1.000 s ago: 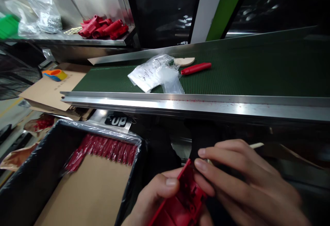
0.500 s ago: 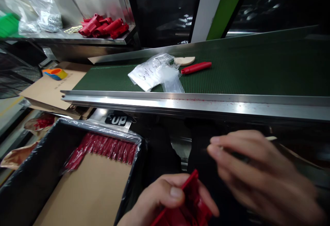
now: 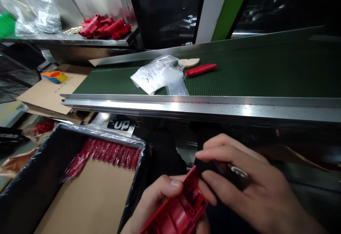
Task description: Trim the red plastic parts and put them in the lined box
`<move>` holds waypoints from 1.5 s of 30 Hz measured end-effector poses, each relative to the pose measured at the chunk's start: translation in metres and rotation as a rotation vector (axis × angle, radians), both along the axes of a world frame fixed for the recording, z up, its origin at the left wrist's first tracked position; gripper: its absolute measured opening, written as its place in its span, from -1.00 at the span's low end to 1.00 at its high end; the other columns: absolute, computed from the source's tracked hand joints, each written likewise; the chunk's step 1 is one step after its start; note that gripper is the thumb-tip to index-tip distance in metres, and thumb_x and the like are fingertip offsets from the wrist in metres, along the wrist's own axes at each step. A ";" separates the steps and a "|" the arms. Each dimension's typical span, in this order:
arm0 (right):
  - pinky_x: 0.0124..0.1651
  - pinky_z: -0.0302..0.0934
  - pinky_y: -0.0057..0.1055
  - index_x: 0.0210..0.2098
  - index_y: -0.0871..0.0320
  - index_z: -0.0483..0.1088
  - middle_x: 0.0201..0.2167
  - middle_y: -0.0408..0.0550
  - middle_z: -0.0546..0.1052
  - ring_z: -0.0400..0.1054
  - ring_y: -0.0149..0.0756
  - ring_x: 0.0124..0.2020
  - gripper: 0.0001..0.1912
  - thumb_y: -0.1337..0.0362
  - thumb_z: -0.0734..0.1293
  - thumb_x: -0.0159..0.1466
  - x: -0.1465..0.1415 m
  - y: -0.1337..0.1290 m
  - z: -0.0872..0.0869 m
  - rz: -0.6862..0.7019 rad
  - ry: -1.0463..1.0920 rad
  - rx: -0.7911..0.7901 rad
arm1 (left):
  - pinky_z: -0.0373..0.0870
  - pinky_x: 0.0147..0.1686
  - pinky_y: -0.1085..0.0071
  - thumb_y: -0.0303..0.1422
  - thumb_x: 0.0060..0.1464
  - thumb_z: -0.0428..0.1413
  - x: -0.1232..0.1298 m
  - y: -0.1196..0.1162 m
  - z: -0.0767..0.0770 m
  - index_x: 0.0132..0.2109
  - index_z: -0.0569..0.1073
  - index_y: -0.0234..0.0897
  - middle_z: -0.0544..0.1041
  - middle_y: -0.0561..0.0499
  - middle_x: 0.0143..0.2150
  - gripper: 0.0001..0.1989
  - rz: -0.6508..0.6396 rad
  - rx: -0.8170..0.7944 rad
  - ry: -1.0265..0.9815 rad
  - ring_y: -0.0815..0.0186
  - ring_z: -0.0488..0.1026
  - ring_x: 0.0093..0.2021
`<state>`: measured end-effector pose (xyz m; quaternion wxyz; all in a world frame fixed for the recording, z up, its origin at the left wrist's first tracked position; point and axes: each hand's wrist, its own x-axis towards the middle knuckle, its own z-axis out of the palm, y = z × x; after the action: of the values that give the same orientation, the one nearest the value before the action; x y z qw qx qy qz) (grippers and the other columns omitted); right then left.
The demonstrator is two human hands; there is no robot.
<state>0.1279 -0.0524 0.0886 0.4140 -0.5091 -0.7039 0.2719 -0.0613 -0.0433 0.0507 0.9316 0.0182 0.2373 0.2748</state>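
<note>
My left hand [image 3: 167, 195] is closed around a red plastic housing half [image 3: 174, 211], its hollow side with ribs and small holes turned up. The thumb presses on its near-side edge, and the lower end runs out of the picture. Just to the right, my right hand [image 3: 247, 184] hovers by the upper end of the housing, thumb and forefinger apart. Tucked in its curled fingers is a small pale, shiny object [image 3: 238, 171], mostly hidden, whose kind I cannot make out. Whether the right fingers touch the housing is unclear.
Ahead runs a green conveyor belt [image 3: 239, 74] with a metal rail [image 3: 213, 107]. On it lie plastic bags [image 3: 154, 75], a red handle-like part [image 3: 201, 69] and a beige half-disc [image 3: 189, 62]. A lined bin [image 3: 138, 141] holds bagged red parts [image 3: 114, 152]. Red parts [image 3: 103, 27] lie on a shelf.
My right hand has moved left and closer to the red housing, its fingers spreading from a pinch. My left hand has raised the housing slightly, showing more of its inside.
</note>
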 end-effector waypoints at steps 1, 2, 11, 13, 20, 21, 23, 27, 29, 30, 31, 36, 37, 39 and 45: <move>-0.29 0.36 -0.56 -0.13 0.05 0.41 -0.23 -0.13 0.45 0.41 -0.44 -0.26 -0.81 0.40 0.32 0.27 -0.001 0.001 0.002 0.042 0.019 -0.021 | 0.36 -0.47 0.59 -0.38 0.04 0.11 0.000 0.000 0.000 -0.38 0.51 -0.43 0.55 -0.09 -0.46 -0.83 0.015 -0.011 0.007 0.41 0.45 -0.51; -0.29 0.35 -0.56 -0.17 0.06 0.41 -0.26 -0.15 0.45 0.41 -0.45 -0.28 -0.84 0.41 0.32 0.27 -0.003 0.002 0.003 0.077 0.045 -0.046 | 0.35 -0.49 0.58 -0.37 0.05 0.11 0.000 0.000 0.000 -0.38 0.49 -0.42 0.56 -0.10 -0.46 -0.83 -0.006 0.003 -0.007 0.41 0.44 -0.53; -0.51 0.15 -0.53 -0.39 0.12 0.30 -0.47 -0.18 0.32 0.23 -0.46 -0.48 -0.80 0.26 0.22 0.38 0.004 0.004 -0.012 -0.186 0.307 -0.149 | 0.20 -0.61 0.61 -0.16 0.20 0.00 0.000 0.010 0.015 -0.02 0.41 -0.36 0.54 -0.09 -0.46 -0.63 -0.317 0.313 -0.006 0.41 0.39 -0.60; -0.50 0.15 -0.51 -0.37 0.12 0.30 -0.46 -0.17 0.32 0.21 -0.45 -0.48 -0.80 0.23 0.22 0.38 0.010 0.001 -0.015 -0.248 0.336 -0.149 | 0.18 -0.64 0.64 -0.13 0.22 0.01 0.000 0.008 0.010 -0.02 0.41 -0.34 0.55 -0.09 -0.44 -0.63 -0.308 0.343 -0.010 0.44 0.36 -0.63; -0.46 0.11 -0.48 -0.44 0.11 0.24 -0.51 -0.19 0.27 0.18 -0.45 -0.47 -0.68 0.15 0.16 0.42 0.016 -0.007 -0.021 -0.352 0.204 -0.210 | 0.20 -0.74 0.64 -0.14 0.21 0.03 0.009 -0.003 -0.014 0.03 0.38 -0.31 0.58 -0.13 -0.44 -0.62 -0.121 0.426 -0.025 0.48 0.26 -0.74; -0.46 0.11 -0.50 -0.42 0.10 0.25 -0.49 -0.20 0.29 0.19 -0.46 -0.47 -0.71 0.16 0.18 0.41 0.017 -0.007 -0.024 -0.399 0.140 -0.198 | 0.21 -0.74 0.64 -0.15 0.22 0.03 0.009 -0.003 -0.015 0.04 0.38 -0.31 0.58 -0.13 -0.43 -0.63 -0.102 0.426 -0.021 0.48 0.27 -0.74; -0.41 0.17 -0.54 -0.33 0.08 0.30 -0.36 -0.19 0.38 0.24 -0.49 -0.42 -0.88 0.22 0.26 0.35 0.020 -0.005 -0.031 -0.489 0.006 -0.123 | 0.23 -0.75 0.64 -0.17 0.23 0.02 0.009 -0.002 -0.013 0.06 0.37 -0.29 0.57 -0.12 -0.41 -0.64 -0.071 0.419 0.000 0.48 0.28 -0.74; -0.20 0.29 -0.58 -0.03 0.02 0.28 -0.02 -0.13 0.40 0.36 -0.49 -0.23 -0.73 0.29 0.32 0.27 0.019 -0.007 -0.039 -0.452 -0.058 -0.065 | 0.27 -0.71 0.63 -0.20 0.23 0.03 0.008 0.002 -0.005 0.12 0.35 -0.29 0.57 -0.13 -0.36 -0.61 -0.064 0.435 0.079 0.47 0.34 -0.71; -0.13 0.30 -0.57 0.07 0.00 0.25 0.02 -0.13 0.39 0.37 -0.47 -0.15 -0.64 0.27 0.31 0.29 0.017 -0.011 -0.035 -0.386 -0.083 -0.087 | 0.28 -0.66 0.62 -0.19 0.23 0.04 0.009 0.005 0.000 0.13 0.35 -0.30 0.57 -0.14 -0.34 -0.60 -0.052 0.449 0.139 0.44 0.39 -0.65; -0.05 0.28 -0.56 0.10 0.00 0.24 0.03 -0.12 0.38 0.35 -0.45 -0.08 -0.62 0.28 0.30 0.30 0.015 -0.012 -0.032 -0.370 -0.117 -0.071 | 0.30 -0.62 0.60 -0.19 0.24 0.03 0.011 0.007 0.004 0.13 0.35 -0.30 0.56 -0.13 -0.33 -0.60 -0.025 0.439 0.176 0.42 0.41 -0.60; 0.02 0.26 -0.53 0.11 0.01 0.26 0.04 -0.10 0.38 0.33 -0.43 -0.01 -0.63 0.29 0.29 0.32 0.012 -0.014 -0.029 -0.354 -0.163 -0.039 | 0.31 -0.57 0.58 -0.19 0.26 0.01 0.013 0.010 0.007 0.14 0.35 -0.30 0.54 -0.12 -0.33 -0.61 0.017 0.411 0.208 0.40 0.42 -0.55; -0.05 0.26 -0.51 0.18 0.17 0.31 -0.01 0.03 0.36 0.29 -0.38 0.00 -0.56 0.48 0.19 0.34 -0.004 -0.026 -0.022 -0.145 -0.335 0.163 | 0.31 -0.43 0.47 -0.27 0.34 -0.11 0.023 0.034 0.020 0.14 0.34 -0.28 0.45 -0.06 -0.28 -0.67 0.266 0.145 0.241 0.40 0.33 -0.44; -0.06 0.27 -0.50 0.21 0.19 0.29 -0.05 0.03 0.37 0.30 -0.38 -0.03 -0.52 0.53 0.18 0.31 -0.007 -0.028 -0.023 -0.088 -0.356 0.192 | 0.31 -0.42 0.46 -0.28 0.34 -0.11 0.024 0.038 0.021 0.13 0.34 -0.28 0.43 -0.06 -0.28 -0.68 0.293 0.124 0.235 0.40 0.32 -0.43; -0.04 0.28 -0.40 0.19 0.21 0.30 -0.08 0.03 0.41 0.31 -0.32 -0.06 -0.49 0.58 0.18 0.27 -0.014 -0.032 -0.026 0.011 -0.368 0.248 | 0.27 -0.44 0.46 -0.27 0.33 -0.09 0.026 0.045 0.022 0.12 0.34 -0.29 0.42 -0.06 -0.26 -0.68 0.326 0.131 0.219 0.39 0.30 -0.44; -0.16 0.35 -0.31 -0.02 0.16 0.41 -0.14 0.03 0.51 0.37 -0.23 -0.14 -0.64 0.53 0.24 0.23 -0.022 -0.035 -0.030 0.039 -0.393 0.313 | 0.21 -0.47 0.47 -0.25 0.33 -0.09 0.029 0.050 0.028 0.14 0.34 -0.32 0.41 -0.09 -0.23 -0.65 0.304 0.167 0.203 0.40 0.28 -0.44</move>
<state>0.1059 -0.0874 0.0590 0.3375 -0.4683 -0.8141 0.0635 -0.0319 0.0066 0.0789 0.8459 0.0871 0.3065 0.4277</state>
